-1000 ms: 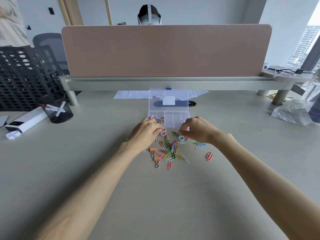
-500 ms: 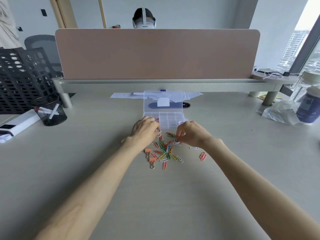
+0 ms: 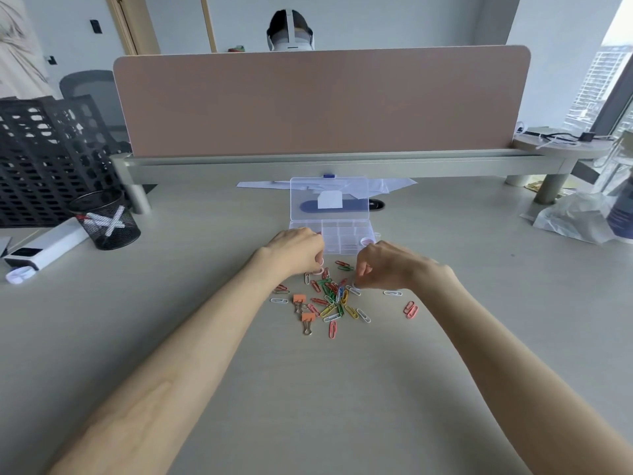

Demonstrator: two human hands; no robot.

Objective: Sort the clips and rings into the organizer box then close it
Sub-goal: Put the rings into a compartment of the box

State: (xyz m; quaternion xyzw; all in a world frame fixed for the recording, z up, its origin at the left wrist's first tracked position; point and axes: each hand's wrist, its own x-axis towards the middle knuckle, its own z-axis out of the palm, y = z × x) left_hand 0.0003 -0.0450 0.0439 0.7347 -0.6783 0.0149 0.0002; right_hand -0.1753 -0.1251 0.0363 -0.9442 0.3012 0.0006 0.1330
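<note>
The clear organizer box [image 3: 346, 246] sits open at mid-table with its lid [image 3: 329, 200] standing up. A pale ring [image 3: 367, 241] lies at the box's right end. In front of it is a pile of coloured paper clips [image 3: 334, 298], two orange binder clips [image 3: 299, 299] and a pink pair of clips [image 3: 410, 309] off to the right. My left hand [image 3: 296, 252] is curled at the box's front left corner, fingertips on a pink ring [image 3: 319, 270]. My right hand [image 3: 390, 265] pinches a small white ring [image 3: 355, 287] at the pile's right edge.
A pink divider panel [image 3: 322, 101] on a metal rail closes the far side, with a person's headset above it. At the left stand a black mesh cup [image 3: 106, 221], a black crate [image 3: 44, 159] and a white device [image 3: 44, 248]. A plastic bag [image 3: 575, 217] lies at the right.
Both hands drew back from the box toward the pile. A pale ring now lies at the box's right end. My right hand has dropped onto a white ring at the pile's edge.
</note>
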